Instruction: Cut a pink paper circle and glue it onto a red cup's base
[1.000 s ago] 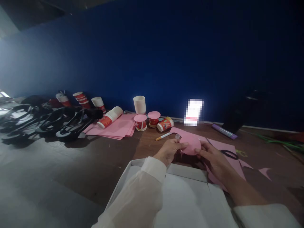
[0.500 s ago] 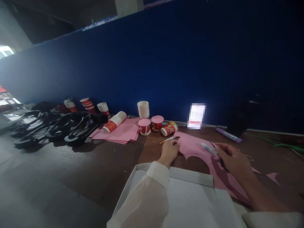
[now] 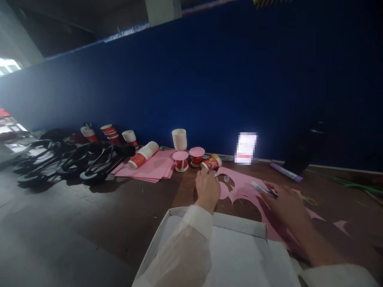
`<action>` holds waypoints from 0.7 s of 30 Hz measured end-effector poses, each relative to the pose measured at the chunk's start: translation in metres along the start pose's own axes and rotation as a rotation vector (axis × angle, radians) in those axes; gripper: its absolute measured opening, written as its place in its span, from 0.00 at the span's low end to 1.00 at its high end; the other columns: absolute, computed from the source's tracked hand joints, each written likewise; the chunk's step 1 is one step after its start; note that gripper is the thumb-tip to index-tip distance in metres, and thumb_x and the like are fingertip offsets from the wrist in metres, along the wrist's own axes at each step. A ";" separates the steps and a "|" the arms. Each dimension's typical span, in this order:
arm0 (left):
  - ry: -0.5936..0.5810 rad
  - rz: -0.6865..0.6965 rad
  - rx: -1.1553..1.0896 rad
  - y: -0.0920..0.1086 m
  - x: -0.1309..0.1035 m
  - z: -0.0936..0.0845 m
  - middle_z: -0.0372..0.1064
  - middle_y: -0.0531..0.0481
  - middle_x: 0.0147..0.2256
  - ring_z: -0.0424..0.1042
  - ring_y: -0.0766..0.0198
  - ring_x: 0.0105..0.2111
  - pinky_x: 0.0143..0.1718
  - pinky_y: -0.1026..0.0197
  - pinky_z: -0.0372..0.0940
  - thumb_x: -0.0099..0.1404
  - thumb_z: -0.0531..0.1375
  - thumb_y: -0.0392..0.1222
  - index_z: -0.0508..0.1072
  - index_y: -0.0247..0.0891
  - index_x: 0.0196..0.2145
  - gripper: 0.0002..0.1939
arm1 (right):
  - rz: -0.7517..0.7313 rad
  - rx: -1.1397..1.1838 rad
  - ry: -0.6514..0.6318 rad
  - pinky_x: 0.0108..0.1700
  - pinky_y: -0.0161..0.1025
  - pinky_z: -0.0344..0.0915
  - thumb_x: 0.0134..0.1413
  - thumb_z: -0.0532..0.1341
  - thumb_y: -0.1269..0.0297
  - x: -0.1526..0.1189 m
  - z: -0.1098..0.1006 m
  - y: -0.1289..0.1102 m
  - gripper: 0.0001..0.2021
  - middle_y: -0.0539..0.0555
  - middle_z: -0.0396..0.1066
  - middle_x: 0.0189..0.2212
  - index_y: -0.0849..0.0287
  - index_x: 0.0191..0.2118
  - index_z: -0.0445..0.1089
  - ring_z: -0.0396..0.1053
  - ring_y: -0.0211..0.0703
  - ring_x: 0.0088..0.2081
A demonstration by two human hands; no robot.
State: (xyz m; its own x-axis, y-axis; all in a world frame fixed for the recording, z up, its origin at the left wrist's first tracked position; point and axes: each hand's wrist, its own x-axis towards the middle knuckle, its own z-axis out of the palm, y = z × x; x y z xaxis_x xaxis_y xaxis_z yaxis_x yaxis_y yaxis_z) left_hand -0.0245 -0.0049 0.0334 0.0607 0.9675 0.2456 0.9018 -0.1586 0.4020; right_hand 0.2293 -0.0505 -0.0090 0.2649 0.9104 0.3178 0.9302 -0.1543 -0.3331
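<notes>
Cut pink paper [image 3: 242, 181] lies on the brown table, with round gaps along its edge. My right hand [image 3: 283, 201] is over this sheet, its fingers closed on a glue stick [image 3: 259, 186] with a whitish, light-blue end. Beside the sheet's left edge, my left hand [image 3: 207, 186] reaches down with curled fingers; what they hold, if anything, is hidden. A pink paper disc [image 3: 224, 190] and a small clear cap [image 3: 226, 179] sit just right of it. Behind it, a red cup [image 3: 212, 162] lies on its side.
Two red cups topped with pink discs [image 3: 180, 156] stand behind, near a white cup [image 3: 179, 139]. Pink sheets [image 3: 149, 169] and black straps [image 3: 98, 163] lie left. An open white box [image 3: 239, 255] is in front. A purple marker [image 3: 286, 172] and a lit phone [image 3: 246, 148] are at the back.
My left hand has moved slightly left, showing the pink disc and clear cap. The pencil-like stick beside it is now mostly hidden. My right hand has shifted slightly left with the glue stick.
</notes>
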 end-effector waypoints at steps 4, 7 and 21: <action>-0.078 0.116 0.050 0.019 0.013 0.011 0.71 0.38 0.52 0.67 0.48 0.55 0.56 0.52 0.63 0.72 0.56 0.47 0.80 0.37 0.48 0.17 | -0.053 -0.052 -0.030 0.57 0.54 0.64 0.64 0.54 0.49 -0.005 -0.002 -0.013 0.25 0.65 0.78 0.52 0.60 0.54 0.76 0.72 0.62 0.54; -0.156 0.094 0.088 0.025 0.021 0.020 0.69 0.36 0.54 0.67 0.47 0.57 0.55 0.53 0.64 0.69 0.60 0.49 0.78 0.34 0.50 0.18 | -0.056 -0.071 -0.002 0.55 0.55 0.64 0.64 0.53 0.49 -0.008 0.003 -0.012 0.25 0.65 0.77 0.54 0.60 0.55 0.75 0.72 0.64 0.53; -0.130 0.142 -0.141 0.028 0.000 0.016 0.77 0.39 0.41 0.76 0.52 0.43 0.43 0.55 0.65 0.69 0.55 0.36 0.72 0.34 0.48 0.12 | -0.095 0.421 0.081 0.42 0.46 0.69 0.64 0.57 0.44 -0.012 -0.002 -0.023 0.24 0.61 0.78 0.47 0.57 0.54 0.74 0.75 0.54 0.45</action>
State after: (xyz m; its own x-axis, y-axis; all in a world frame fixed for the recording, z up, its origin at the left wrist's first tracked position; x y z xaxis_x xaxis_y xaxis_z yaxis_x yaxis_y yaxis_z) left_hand 0.0077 -0.0063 0.0300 0.2458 0.9492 0.1966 0.8120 -0.3124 0.4931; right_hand 0.2054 -0.0591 -0.0034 0.2180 0.8774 0.4273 0.7709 0.1136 -0.6267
